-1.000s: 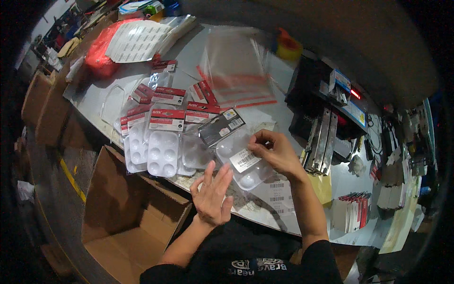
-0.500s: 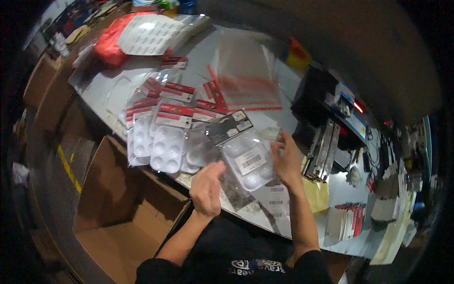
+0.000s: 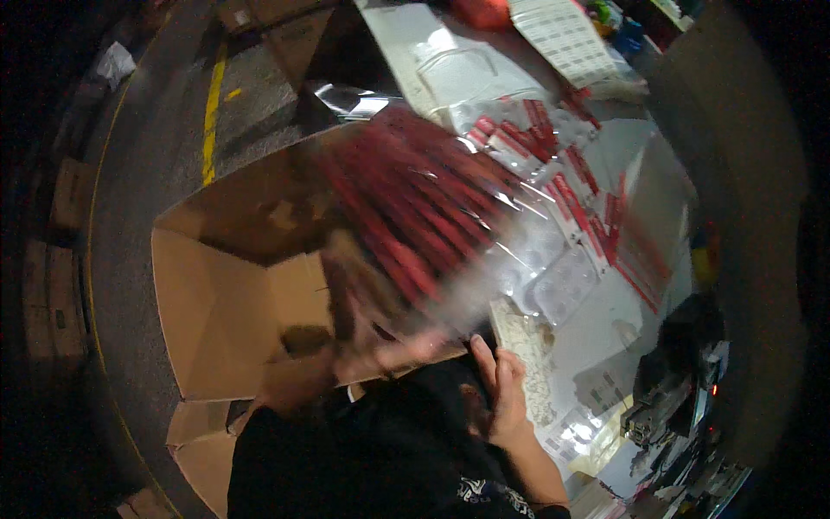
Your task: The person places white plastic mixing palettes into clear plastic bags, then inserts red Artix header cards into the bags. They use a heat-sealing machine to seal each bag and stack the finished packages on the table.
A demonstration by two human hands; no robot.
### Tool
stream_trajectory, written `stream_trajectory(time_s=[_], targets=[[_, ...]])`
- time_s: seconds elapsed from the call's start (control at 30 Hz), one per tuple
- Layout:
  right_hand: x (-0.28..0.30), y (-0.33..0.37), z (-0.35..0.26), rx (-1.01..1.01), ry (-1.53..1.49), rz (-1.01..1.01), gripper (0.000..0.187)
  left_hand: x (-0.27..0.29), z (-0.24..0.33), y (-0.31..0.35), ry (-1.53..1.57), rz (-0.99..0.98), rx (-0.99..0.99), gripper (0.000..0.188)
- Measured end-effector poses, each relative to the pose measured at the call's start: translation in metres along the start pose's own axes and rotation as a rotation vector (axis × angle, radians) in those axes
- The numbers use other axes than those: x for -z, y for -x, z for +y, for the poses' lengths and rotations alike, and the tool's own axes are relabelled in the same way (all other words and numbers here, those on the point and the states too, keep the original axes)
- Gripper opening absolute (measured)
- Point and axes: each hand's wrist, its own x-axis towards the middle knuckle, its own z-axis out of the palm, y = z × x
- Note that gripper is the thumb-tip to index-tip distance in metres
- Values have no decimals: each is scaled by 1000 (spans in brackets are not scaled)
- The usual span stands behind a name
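A large clear plastic bag full of stacked packs with red header cards (image 3: 424, 208) fills the middle, tilted and smeared by motion, between the open carton and the table. My left hand (image 3: 402, 350) lies at the bag's lower end, over the carton's near edge. It is blurred, so its grip is hidden. My right hand (image 3: 504, 385) is beside the table's front edge, fingers stretched upward, with nothing visible in it. Close to it on the table lies a clear-wrapped white paint palette (image 3: 562, 285). Further back are more packs with red cards (image 3: 527, 138).
An open brown cardboard carton (image 3: 233, 303) stands left of the table, its flaps spread. Printed sheets (image 3: 566, 39) and a red bag (image 3: 484, 12) lie at the table's far end. Dark equipment (image 3: 666, 415) stands at the right. Yellow lines (image 3: 213, 112) mark the floor.
The view has swung left toward the carton. My hands have left the single wrapped palette. The big bag of red-carded packs now appears over the carton's side, with my left hand at it.
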Motion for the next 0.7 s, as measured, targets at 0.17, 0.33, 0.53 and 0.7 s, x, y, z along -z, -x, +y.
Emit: stream_trajectory(time_s=[0.17,0.33,0.53,0.7], targets=[[-11,13,42,-317,264,-77,63,68,-204,32,-372,186,738,115],[-17,26,53,-411,301,-279,44,36,-342,161,-660,-127,1463,86],[-16,25,49,-447,404,-358,43,-21,-389,286,-855,-560,1706,74],[-23,14,52,-482,224,-312,29,-26,-395,324,-885,-645,1666,64]])
